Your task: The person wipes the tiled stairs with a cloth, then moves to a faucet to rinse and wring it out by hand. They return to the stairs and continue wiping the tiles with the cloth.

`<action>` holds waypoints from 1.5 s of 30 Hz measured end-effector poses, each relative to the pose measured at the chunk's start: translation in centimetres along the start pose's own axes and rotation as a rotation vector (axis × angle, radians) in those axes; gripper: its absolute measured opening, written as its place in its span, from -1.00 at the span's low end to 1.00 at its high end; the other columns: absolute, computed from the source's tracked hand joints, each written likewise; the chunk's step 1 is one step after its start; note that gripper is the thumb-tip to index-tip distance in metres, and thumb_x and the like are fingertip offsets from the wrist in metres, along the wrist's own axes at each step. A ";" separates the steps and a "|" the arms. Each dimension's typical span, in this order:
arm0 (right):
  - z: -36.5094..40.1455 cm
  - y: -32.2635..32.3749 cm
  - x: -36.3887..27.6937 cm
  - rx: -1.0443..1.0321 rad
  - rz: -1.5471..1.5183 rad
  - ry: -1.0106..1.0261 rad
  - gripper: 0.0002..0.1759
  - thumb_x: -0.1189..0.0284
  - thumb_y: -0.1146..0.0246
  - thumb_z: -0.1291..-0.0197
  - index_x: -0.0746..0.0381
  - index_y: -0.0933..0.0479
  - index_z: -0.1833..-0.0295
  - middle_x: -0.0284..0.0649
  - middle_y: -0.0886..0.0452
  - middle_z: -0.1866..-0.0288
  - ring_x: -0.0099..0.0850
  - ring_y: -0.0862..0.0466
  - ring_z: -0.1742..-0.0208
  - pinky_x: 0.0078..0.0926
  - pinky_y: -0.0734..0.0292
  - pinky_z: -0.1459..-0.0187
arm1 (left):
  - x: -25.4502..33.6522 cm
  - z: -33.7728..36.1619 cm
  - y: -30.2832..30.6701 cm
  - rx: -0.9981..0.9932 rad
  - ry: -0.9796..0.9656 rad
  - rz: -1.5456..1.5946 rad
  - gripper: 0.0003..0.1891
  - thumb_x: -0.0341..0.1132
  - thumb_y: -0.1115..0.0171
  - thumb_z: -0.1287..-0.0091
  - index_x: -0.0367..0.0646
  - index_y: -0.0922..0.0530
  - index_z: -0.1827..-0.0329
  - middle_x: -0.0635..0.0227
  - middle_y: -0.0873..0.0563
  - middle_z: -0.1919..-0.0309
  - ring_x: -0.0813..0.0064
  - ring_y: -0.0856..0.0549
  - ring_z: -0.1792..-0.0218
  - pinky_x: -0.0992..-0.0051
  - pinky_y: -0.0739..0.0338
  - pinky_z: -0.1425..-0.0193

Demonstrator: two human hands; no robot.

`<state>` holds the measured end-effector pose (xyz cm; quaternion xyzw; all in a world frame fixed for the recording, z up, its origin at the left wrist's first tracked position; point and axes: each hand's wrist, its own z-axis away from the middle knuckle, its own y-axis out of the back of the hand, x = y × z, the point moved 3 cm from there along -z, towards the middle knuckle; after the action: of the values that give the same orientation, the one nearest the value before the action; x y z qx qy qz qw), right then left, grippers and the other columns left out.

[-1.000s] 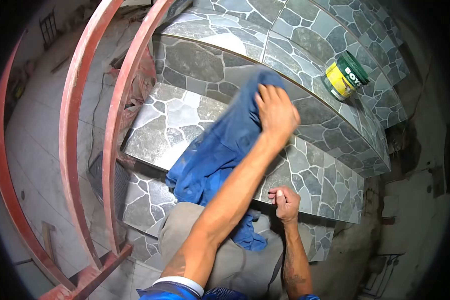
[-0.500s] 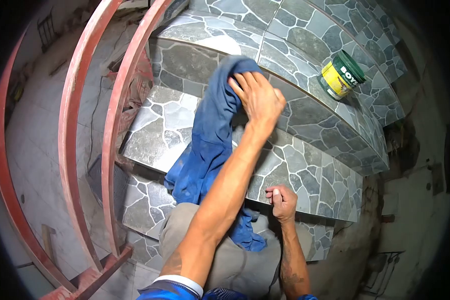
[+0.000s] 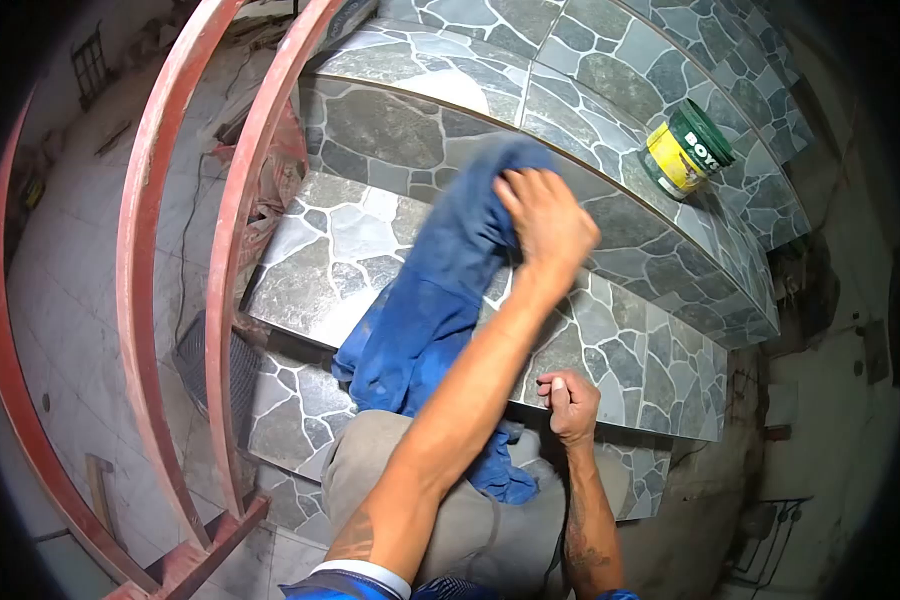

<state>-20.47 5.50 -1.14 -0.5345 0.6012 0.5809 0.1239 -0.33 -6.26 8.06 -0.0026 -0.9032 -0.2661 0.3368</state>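
Note:
My left hand grips the upper end of a blue cloth, its fingers curled into the fabric. That end presses against the tiled riser of a stair. The cloth is bunched, looks like an old garment, and hangs over the step down toward my lap, where another blue fold shows between my legs. Near the front edge of the tiled step, my right hand is closed in a loose fist with nothing visible in it.
A green tub with a yellow label stands on the step above, to the right. Curved red metal bars rise on my left. Beyond them lies a dark mesh basket on the floor. The steps have stone-patterned tiles.
My left hand has moved right and slightly down along the riser, pulling the top of the blue cloth with it. My right hand has barely shifted.

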 end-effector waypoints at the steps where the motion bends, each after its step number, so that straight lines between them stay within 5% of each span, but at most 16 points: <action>1: 0.2 0.0 0.5 -0.005 -0.019 -0.024 -0.76 0.48 -0.12 -0.40 0.32 -0.67 0.24 -0.20 -0.68 0.45 -0.50 -0.61 0.55 -0.51 -0.46 0.48 | 1.0 1.3 -0.5 -0.076 -0.035 0.041 -0.44 -0.23 -0.23 -0.05 -0.60 -0.52 -0.01 -0.37 -0.52 -0.09 -0.32 -0.41 -0.32 -0.21 -0.13 -0.48; 7: -0.1 0.3 0.2 -0.019 -0.028 -0.041 -0.75 0.47 -0.11 -0.42 0.33 -0.67 0.24 -0.22 -0.68 0.47 -0.51 -0.59 0.57 -0.52 -0.45 0.48 | -2.8 -2.1 1.1 0.066 0.012 0.041 -0.51 -0.29 -0.26 -0.03 -0.52 -0.54 0.03 -0.31 -0.52 -0.07 -0.21 -0.46 -0.23 -0.23 -0.15 -0.44; 15: 0.0 0.1 0.4 -0.005 -0.035 -0.045 -0.75 0.46 -0.12 -0.42 0.33 -0.67 0.23 -0.24 -0.67 0.49 -0.51 -0.58 0.56 -0.51 -0.43 0.48 | -0.5 1.4 -0.5 -0.112 -0.053 0.089 -0.41 -0.22 -0.34 0.02 -0.55 -0.52 0.00 -0.27 -0.53 -0.09 -0.25 -0.42 -0.30 -0.21 -0.21 -0.42; 19: 0.4 0.1 0.5 -0.001 -0.019 -0.065 -0.75 0.46 -0.12 -0.41 0.32 -0.67 0.24 -0.25 -0.67 0.49 -0.50 -0.58 0.56 -0.50 -0.43 0.48 | -4.6 -2.9 1.8 0.098 0.040 -0.027 -0.53 -0.29 -0.32 -0.04 -0.48 -0.54 0.05 -0.23 -0.56 -0.02 -0.21 -0.45 -0.26 -0.22 -0.12 -0.48; 25: 0.0 0.1 0.2 -0.006 -0.021 -0.046 -0.77 0.47 -0.13 -0.40 0.31 -0.68 0.22 -0.25 -0.67 0.48 -0.52 -0.57 0.56 -0.51 -0.43 0.48 | -0.2 1.8 -0.3 -0.162 -0.049 0.097 -0.51 -0.25 -0.34 -0.02 -0.45 -0.57 0.04 -0.18 -0.58 -0.03 -0.16 -0.45 -0.29 -0.12 -0.20 -0.45; 32: 0.0 0.1 0.5 0.006 -0.030 -0.057 -0.76 0.47 -0.12 -0.40 0.33 -0.68 0.23 -0.24 -0.68 0.47 -0.54 -0.57 0.57 -0.54 -0.44 0.49 | -8.6 -5.1 2.1 0.235 0.126 -0.101 -0.59 -0.32 -0.23 -0.06 -0.50 -0.54 0.10 -0.25 -0.58 0.00 -0.21 -0.49 -0.20 -0.25 -0.10 -0.50; 35: 0.3 0.2 1.0 0.010 -0.016 -0.046 -0.75 0.47 -0.11 -0.41 0.33 -0.68 0.23 -0.24 -0.68 0.47 -0.54 -0.57 0.57 -0.54 -0.44 0.49 | -5.8 -2.4 1.0 0.067 0.065 -0.075 -0.60 -0.36 -0.19 -0.03 -0.53 -0.52 0.12 -0.28 -0.54 0.01 -0.24 -0.46 -0.22 -0.25 -0.01 -0.56; 40: 0.1 0.2 1.0 0.002 -0.079 -0.084 -0.76 0.45 -0.13 -0.40 0.32 -0.68 0.23 -0.23 -0.67 0.49 -0.51 -0.58 0.57 -0.51 -0.45 0.49 | -6.5 -2.8 0.7 0.234 -0.082 -0.033 -0.63 -0.41 -0.17 -0.02 -0.54 -0.52 0.14 -0.31 -0.53 0.06 -0.30 -0.47 -0.16 -0.29 -0.04 -0.54; 43: 0.0 0.2 0.5 -0.005 -0.032 -0.074 -0.76 0.44 -0.14 -0.40 0.31 -0.67 0.24 -0.23 -0.68 0.48 -0.47 -0.61 0.55 -0.49 -0.47 0.46 | -11.6 -7.3 3.3 0.308 0.171 0.006 -0.73 -0.43 -0.14 -0.05 -0.43 -0.51 0.22 -0.25 -0.56 0.05 -0.21 -0.52 -0.13 -0.28 -0.04 -0.55; 45: 0.0 0.2 0.1 0.008 0.013 -0.033 -0.76 0.44 -0.14 -0.40 0.32 -0.67 0.25 -0.21 -0.68 0.48 -0.43 -0.65 0.52 -0.47 -0.49 0.44 | -11.3 -6.0 1.8 0.235 0.136 0.005 -0.69 -0.40 -0.14 -0.03 -0.48 -0.50 0.22 -0.25 -0.55 0.06 -0.23 -0.50 -0.15 -0.27 -0.01 -0.55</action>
<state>-20.63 5.39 -1.11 -0.5204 0.6050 0.5879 0.1320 12.43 -5.62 5.81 0.0527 -0.9033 -0.1571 0.3958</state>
